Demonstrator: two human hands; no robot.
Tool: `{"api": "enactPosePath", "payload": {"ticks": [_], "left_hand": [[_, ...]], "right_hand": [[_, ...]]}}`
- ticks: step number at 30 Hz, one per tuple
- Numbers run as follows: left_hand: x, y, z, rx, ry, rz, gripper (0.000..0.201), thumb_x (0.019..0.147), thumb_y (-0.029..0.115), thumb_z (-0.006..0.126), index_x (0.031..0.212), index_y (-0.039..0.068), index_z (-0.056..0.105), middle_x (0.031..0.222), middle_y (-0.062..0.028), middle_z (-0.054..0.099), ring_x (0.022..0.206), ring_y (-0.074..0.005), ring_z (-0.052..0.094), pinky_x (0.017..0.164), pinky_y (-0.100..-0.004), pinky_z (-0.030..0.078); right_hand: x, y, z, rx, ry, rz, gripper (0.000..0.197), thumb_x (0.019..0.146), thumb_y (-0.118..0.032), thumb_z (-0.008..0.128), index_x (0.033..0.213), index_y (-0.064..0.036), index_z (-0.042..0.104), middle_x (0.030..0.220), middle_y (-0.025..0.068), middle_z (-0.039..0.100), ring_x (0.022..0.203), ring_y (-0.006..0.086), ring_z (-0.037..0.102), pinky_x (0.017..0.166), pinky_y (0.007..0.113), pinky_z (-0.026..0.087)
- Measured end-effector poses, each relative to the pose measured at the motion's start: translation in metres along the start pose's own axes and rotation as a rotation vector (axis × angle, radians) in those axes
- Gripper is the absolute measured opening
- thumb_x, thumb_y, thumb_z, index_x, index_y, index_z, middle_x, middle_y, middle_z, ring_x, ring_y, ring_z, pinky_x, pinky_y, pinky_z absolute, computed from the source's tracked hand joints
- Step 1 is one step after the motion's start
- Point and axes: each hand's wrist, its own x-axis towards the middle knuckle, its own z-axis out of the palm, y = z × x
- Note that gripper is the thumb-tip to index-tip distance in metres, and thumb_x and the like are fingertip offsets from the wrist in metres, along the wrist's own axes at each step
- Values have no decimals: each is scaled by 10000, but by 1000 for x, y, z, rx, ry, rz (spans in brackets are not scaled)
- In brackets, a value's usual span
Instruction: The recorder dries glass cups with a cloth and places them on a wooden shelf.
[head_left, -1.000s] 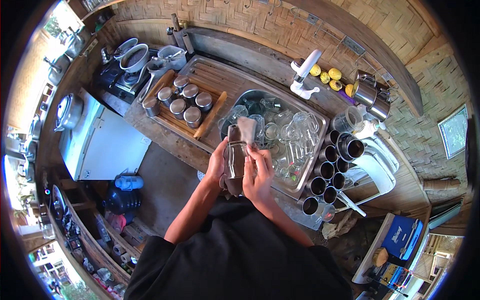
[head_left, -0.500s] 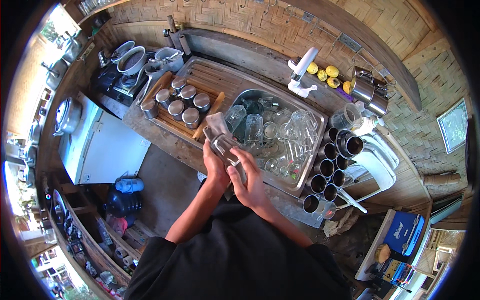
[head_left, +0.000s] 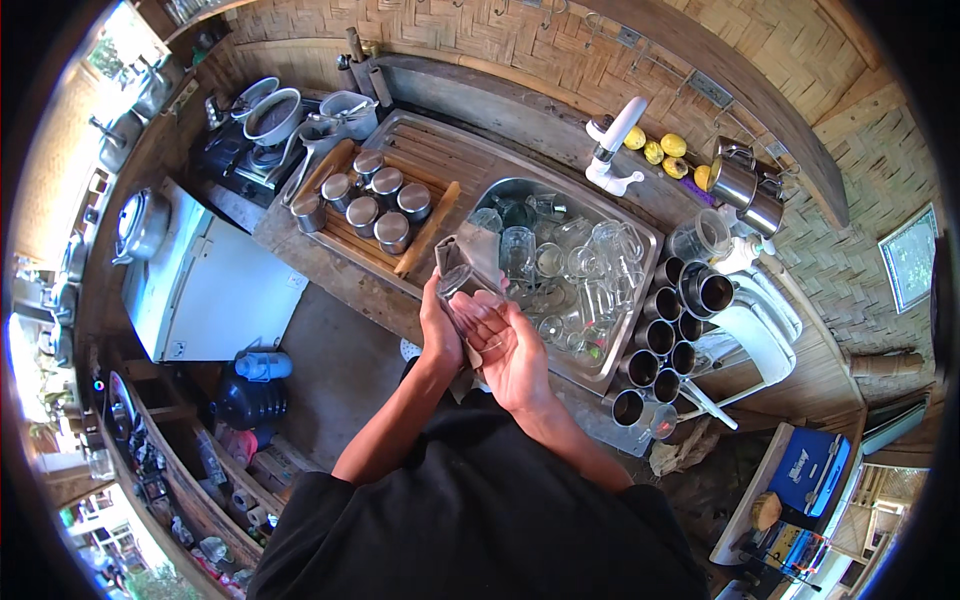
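In front of my chest, above the counter's front edge, I hold a clear drinking glass [head_left: 457,283] tilted, with a greyish cloth [head_left: 480,247] beside and behind it. My left hand [head_left: 438,330] is closed around the glass and cloth from the left. My right hand [head_left: 512,355] has its palm turned up, its fingers curled against the glass's lower part. Just beyond, the steel sink [head_left: 645,265] is filled with many clear glasses and mugs [head_left: 518,250]. A slatted wooden tray [head_left: 427,232] to the left bears several upturned steel cups [head_left: 391,229].
A white tap [head_left: 612,155] stands behind the sink, near yellow fruits [head_left: 654,152]. Several dark-mouthed steel cups [head_left: 656,335] line the right of the sink. A stove with pots [head_left: 272,117] sits far left, above a white fridge [head_left: 225,285].
My right hand has rolled over from lying on top of the glass to palm up, gripping it. The glass and cloth have turned and shifted slightly right.
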Motion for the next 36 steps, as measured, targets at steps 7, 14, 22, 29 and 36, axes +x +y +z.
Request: {"api": "enactPosePath", "payload": {"ticks": [7,14,22,29,36], "left_hand": [[7,-14,-18,-147,-70,-91,595,1001,484,357,1239,-11,585,1104,-178,681,1002,-295,677,948,-384,538],[18,-17,-35,-235,60,-186,561,993,488,379,1228,24,590,996,-159,699,805,-281,694,762,-378,596],[6,25,-10,-138,76,43,558,1004,425,385,1258,-43,553,1130,-210,653,1012,-325,657,910,-432,545],[-8,7,7,401,-92,167,400,1042,250,460,1332,-7,556,1236,-90,642,1139,-172,602,994,-287,453],[2,12,4,438,-105,32,329,1006,189,456,1236,14,612,1132,-66,673,1010,-153,640,900,-276,494]], "right_hand": [[5,-16,-6,360,-14,141,469,1064,-316,435,1265,98,519,1360,287,547,1307,399,518,1143,459,432],[8,-10,-19,148,178,217,411,1064,-301,431,1166,78,553,1249,272,617,1191,392,612,1062,486,506],[-3,-13,-36,-162,230,79,357,1066,-288,444,1072,20,624,996,189,720,968,329,709,906,447,568],[-15,-4,-4,-972,230,-465,273,1057,-215,479,997,15,611,902,114,700,835,184,687,788,318,540],[-14,-9,-8,-1198,127,-596,195,996,-151,589,911,25,599,815,128,690,688,214,695,624,324,528]]}}
